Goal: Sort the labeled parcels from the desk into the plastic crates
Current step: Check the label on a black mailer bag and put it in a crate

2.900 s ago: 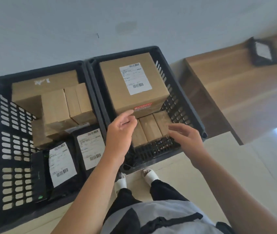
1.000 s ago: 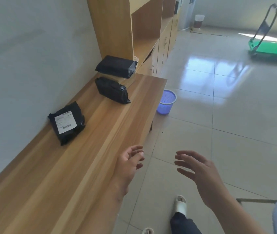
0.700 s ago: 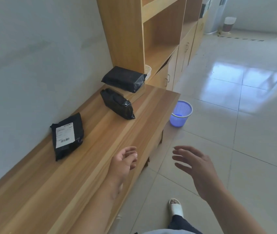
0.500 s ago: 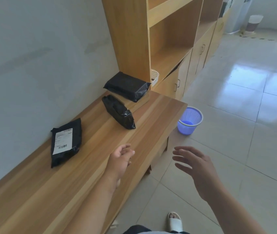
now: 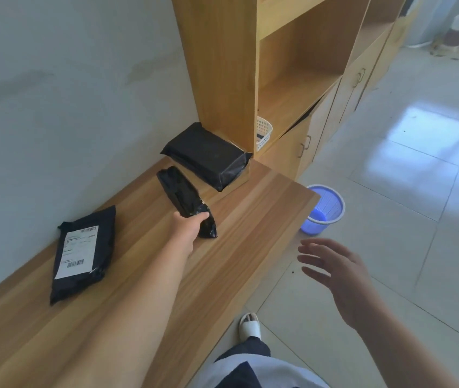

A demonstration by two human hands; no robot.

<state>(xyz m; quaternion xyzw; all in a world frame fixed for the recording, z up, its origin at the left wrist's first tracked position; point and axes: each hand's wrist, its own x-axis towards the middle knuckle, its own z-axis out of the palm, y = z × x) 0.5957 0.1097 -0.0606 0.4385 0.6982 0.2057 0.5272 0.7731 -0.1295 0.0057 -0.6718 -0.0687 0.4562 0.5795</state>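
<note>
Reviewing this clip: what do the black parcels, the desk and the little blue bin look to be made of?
Black parcel in the left hand: the narrow parcel looks like thin glossy plastic mailer film, wrinkled with sheen. The labeled parcel is the same film with a white paper label. Desk: wood-grain surface, probably laminate, smooth and matte. Blue bin: likely moulded plastic, with a slotted wall.

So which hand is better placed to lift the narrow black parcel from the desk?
Left. The left hand already closes on the narrow black parcel; the right hand hangs open over the floor.
</note>
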